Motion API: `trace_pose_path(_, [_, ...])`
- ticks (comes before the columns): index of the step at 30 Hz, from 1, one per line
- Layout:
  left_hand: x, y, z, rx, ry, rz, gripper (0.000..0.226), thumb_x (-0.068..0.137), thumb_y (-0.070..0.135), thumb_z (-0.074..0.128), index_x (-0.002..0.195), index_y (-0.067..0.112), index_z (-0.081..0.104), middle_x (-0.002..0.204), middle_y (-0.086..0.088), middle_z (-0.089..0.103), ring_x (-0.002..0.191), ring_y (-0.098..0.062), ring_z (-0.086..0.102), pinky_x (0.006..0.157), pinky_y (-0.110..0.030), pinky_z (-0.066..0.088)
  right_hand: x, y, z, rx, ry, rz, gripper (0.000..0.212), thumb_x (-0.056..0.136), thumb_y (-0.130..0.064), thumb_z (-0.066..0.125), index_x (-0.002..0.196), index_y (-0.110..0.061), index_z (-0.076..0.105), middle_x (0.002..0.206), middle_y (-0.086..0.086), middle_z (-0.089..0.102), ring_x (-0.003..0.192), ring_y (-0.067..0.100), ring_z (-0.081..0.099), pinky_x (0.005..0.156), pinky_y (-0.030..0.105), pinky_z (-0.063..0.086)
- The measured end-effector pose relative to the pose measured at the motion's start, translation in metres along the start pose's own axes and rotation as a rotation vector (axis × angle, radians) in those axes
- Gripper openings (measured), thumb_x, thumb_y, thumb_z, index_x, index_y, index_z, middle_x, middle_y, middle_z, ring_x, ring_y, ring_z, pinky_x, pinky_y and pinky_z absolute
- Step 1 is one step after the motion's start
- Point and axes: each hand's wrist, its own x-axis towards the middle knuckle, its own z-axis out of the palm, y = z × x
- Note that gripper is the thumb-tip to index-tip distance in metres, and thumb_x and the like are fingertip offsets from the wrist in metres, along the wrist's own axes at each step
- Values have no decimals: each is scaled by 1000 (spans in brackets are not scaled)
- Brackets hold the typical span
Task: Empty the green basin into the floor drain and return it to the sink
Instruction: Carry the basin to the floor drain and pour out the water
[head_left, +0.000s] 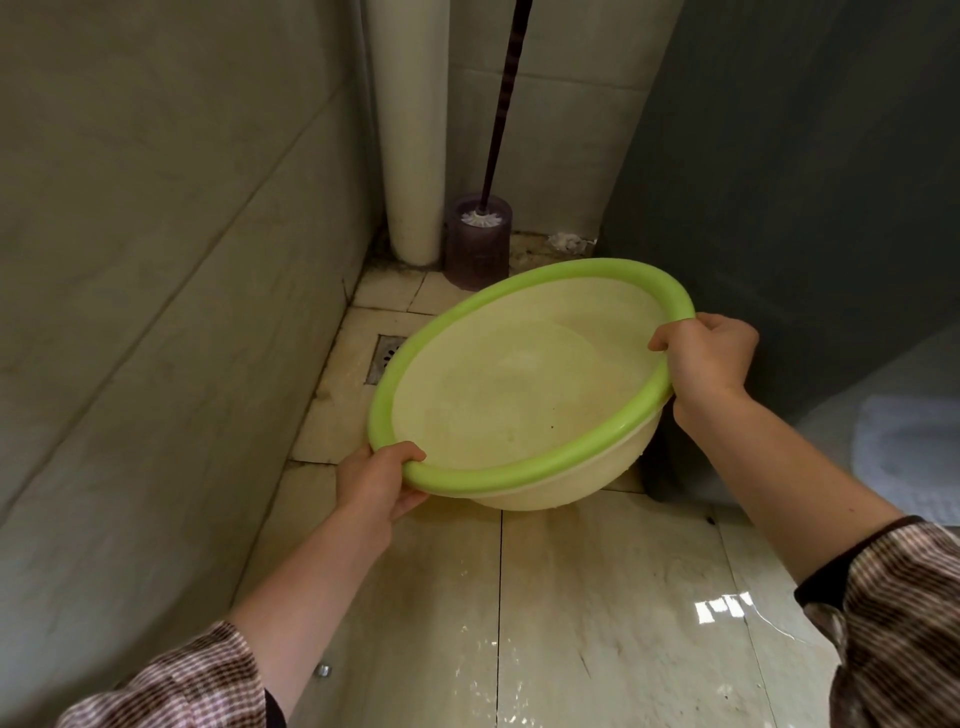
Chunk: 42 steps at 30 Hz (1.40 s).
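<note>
Nearest, below the basin: two checked sleeves (176, 680), pushed up on bare forearms. Wet, glossy floor (561, 613) under them, with a bright reflection toward the right.

Next, the left hand (376, 480), clamped on the basin's near-left rim, thumb hooked over the green lip, fingers curled beneath. Across the basin, the right hand (709, 358), gripping the right rim the same way, thumb on top, fingers wrapped under the edge.

Between the hands, the basin (498, 470): pale yellow bowl with a bright green rolled rim, held up off the floor and tilted, right side higher, left side lower. Some water inside, lying shallow over the bottom; a few dark specks on the inner wall near the right. No water seen crossing the rim.

Just beyond the basin's lower left edge, the drain (383, 357): a metal grate set in a stained tile, partly hidden behind the rim.

Left of the basin, a tiled wall (156, 260) running back to the corner. Right of the basin, a dark grey partition (779, 182).

Farthest, behind the basin in the corner: a white pipe (410, 130) standing upright, and just right of it a dark purple holder (478, 241) with a brush (482, 218) inside, white bristles showing at the top, long dark handle rising out of view. Dirt along the floor edge behind.
</note>
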Motion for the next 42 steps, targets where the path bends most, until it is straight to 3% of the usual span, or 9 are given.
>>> trace_pose_path(24, [-3, 2, -1, 5, 9, -5, 38, 72, 3, 67, 110, 7, 61, 100, -13, 67, 80, -26, 66, 43, -24, 53, 1, -3, 3, -3, -11, 10, 34, 71, 7, 59, 66, -25, 50, 77, -6, 54, 69, 7, 52, 54, 21, 39])
trace_pose_path(29, [-4, -2, 1, -13, -23, -3, 40, 74, 2, 66, 113, 4, 61, 107, -14, 67, 89, -26, 65, 53, -27, 55, 6, -2, 2, -63, -38, 13, 31, 73, 5, 59, 67, -25, 50, 77, -7, 52, 69, 8, 51, 56, 23, 40])
trace_pose_path(32, [-7, -4, 4, -52, -25, -12, 39, 74, -1, 64, 113, 3, 59, 110, -15, 66, 95, -28, 64, 59, -29, 55, 11, -5, 0, -99, -44, 68, 23, 75, 1, 61, 84, -20, 56, 81, -5, 53, 73, 12, 52, 60, 26, 43])
trace_pose_path(36, [-10, -3, 16, -125, -3, -43, 38, 72, -4, 64, 110, 0, 59, 107, -15, 66, 88, -26, 64, 56, -28, 56, 14, -13, 2, -164, -38, 128, 46, 73, -5, 67, 117, -9, 52, 104, 7, 55, 93, 24, 56, 73, 35, 48])
trace_pose_path(39, [-17, -3, 30, -173, 29, -79, 37, 71, -4, 64, 108, -2, 59, 100, -15, 65, 73, -22, 63, 43, -22, 54, 10, -15, 6, -221, -106, 110, 48, 74, -9, 68, 120, -8, 55, 108, 9, 59, 97, 26, 58, 84, 40, 53])
trace_pose_path(42, [-21, -5, 39, -222, 33, -92, 40, 71, -6, 63, 111, -3, 59, 105, -16, 65, 70, -22, 62, 43, -23, 55, 5, -15, 7, -272, -134, 73, 47, 75, -8, 67, 120, -9, 56, 111, 10, 60, 98, 26, 58, 85, 41, 52])
